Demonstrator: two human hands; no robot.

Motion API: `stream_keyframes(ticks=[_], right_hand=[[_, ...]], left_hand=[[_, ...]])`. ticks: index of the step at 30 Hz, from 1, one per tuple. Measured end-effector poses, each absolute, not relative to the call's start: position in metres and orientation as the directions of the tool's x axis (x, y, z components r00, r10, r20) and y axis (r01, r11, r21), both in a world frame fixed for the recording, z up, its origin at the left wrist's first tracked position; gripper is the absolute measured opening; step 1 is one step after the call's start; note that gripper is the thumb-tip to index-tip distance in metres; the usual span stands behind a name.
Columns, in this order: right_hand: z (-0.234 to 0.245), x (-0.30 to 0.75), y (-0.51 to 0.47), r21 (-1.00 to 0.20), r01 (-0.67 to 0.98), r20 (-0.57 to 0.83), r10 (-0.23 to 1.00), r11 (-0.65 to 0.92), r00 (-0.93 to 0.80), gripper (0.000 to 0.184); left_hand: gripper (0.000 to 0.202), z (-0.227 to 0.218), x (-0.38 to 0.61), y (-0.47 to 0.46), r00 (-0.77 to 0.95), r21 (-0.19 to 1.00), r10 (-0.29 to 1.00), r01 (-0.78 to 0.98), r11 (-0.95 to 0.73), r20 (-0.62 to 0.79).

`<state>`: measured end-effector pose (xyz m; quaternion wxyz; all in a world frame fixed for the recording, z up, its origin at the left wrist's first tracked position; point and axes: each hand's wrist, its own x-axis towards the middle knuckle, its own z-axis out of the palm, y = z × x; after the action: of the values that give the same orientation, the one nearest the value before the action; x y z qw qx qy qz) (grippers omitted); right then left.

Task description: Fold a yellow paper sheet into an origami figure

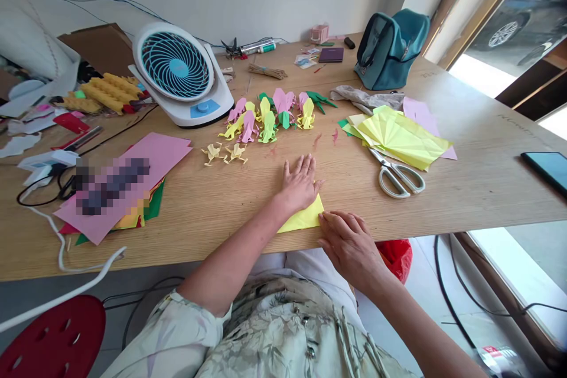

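Note:
A folded sheet of yellow paper (pixel 305 220) lies at the table's front edge. My left hand (pixel 301 186) rests flat on its upper part, fingers stretched forward, covering much of it. At the paper's right corner, my right hand (pixel 348 239) has its thumb and fingers pinched on the edge. Beyond them stand several folded paper figures (pixel 268 118) in pink, yellow and green. Two small cream-coloured folded figures (pixel 225 154) sit in front of that group. To the right lie scissors (pixel 396 176) with white handles, partly under a stack of creased yellow sheets (pixel 403 133).
A white fan (pixel 177 71) stands at the back left. Left of me lie pink sheets (pixel 133 174) on coloured papers, beside cables. A teal bag (pixel 392 50) is at the back right, a phone (pixel 547 168) at the right edge. A red stool (pixel 57 336) stands below left.

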<state>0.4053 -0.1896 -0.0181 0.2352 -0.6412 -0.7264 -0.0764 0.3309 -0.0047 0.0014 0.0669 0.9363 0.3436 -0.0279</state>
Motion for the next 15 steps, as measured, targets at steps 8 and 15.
stream_keyframes(ticks=[8,15], right_hand=[[-0.019,0.405,-0.192,-0.217,0.963,0.442,0.896,0.160,-0.050,0.039],[-0.027,0.396,-0.212,-0.189,0.952,0.553,0.827,0.241,-0.100,0.030]], left_hand=[[0.068,0.003,0.355,0.039,0.601,0.169,0.792,0.796,-0.581,-0.104],[0.059,-0.002,0.311,0.032,0.650,0.246,0.727,0.684,-0.687,0.221]])
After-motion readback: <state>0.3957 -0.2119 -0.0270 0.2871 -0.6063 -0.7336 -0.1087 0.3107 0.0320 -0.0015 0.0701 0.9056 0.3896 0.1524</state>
